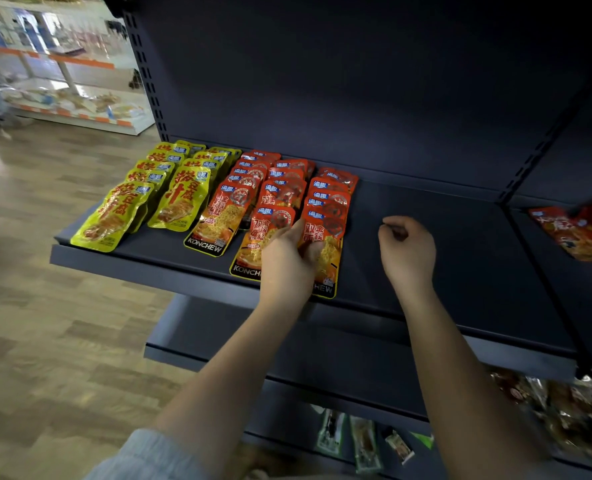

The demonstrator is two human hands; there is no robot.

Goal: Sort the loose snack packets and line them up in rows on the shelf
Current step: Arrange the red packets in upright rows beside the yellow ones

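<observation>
My left hand lay over the near end of the shelf's rightmost orange row, fingers bent down onto the front orange packet and touching it near its middle; whether they pinched it or only pressed it flat I could not tell, since the back of my hand hid the fingertips. That packet sat at the front lip of the shelf, its bottom edge just reaching the rim, with the rest of its row overlapping behind it like shingles. I judged the hand was there to square the packet with its neighbour, the second orange row's front packet, which touched it on the left and lay partly under my palm. My right hand hovered over bare shelf to the right of the rows, fingers curled into a loose fist with nothing in it that I could see, well apart from any packet. Sorting looked well along: two yellow rows stood at the left end, three orange rows beside them, each colour kept together so the fronts read cleanly from the aisle. Loose red packets remained heaped on the neighbouring shelf bay to the right, beyond the divider, nearer my right hand than my left. More mixed packets lay on a lower shelf, blurred.
</observation>
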